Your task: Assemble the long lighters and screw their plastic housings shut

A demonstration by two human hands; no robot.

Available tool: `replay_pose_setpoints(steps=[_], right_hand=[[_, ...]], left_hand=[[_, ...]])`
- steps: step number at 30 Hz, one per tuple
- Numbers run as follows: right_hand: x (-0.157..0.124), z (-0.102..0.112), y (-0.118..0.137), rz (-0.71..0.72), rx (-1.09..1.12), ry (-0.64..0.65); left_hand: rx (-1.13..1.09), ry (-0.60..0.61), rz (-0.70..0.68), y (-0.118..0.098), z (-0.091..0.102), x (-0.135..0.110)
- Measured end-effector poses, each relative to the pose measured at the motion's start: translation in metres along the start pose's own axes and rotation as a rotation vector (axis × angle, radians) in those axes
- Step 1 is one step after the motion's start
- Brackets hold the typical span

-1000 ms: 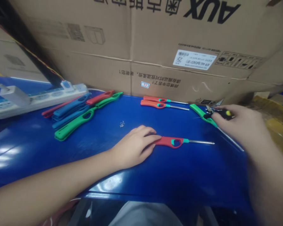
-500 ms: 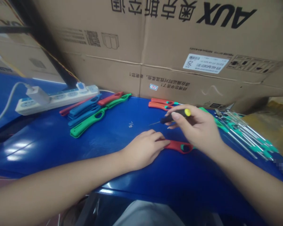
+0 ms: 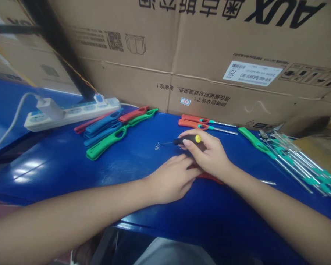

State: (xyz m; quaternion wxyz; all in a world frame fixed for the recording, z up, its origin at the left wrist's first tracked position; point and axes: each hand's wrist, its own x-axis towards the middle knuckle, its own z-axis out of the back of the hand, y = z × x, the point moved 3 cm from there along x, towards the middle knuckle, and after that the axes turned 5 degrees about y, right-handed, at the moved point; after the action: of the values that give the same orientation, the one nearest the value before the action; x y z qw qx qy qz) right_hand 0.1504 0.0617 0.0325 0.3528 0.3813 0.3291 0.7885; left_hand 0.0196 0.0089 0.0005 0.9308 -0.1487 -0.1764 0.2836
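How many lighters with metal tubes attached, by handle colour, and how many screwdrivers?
Red or orange-red lighters: 3 (two by the cardboard, one under the left hand)
Green lighter: 1
Screwdriver: 1 (in the right hand)
Total: 5

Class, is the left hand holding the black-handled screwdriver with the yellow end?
No, the right hand grips that screwdriver, while the left hand holds a red plastic lighter.

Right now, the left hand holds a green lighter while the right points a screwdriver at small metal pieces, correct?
Wrong colour: the head view shows the left hand holding a red lighter. The right hand does point a screwdriver at small metal pieces.
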Motion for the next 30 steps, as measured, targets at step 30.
replay_pose_setpoints(steps=[30], right_hand=[[-0.052, 0.066, -0.03, -0.501, 0.737, -0.518]], left_hand=[[-0.263, 0.051, 0.027, 0.004, -0.003, 0.003]])
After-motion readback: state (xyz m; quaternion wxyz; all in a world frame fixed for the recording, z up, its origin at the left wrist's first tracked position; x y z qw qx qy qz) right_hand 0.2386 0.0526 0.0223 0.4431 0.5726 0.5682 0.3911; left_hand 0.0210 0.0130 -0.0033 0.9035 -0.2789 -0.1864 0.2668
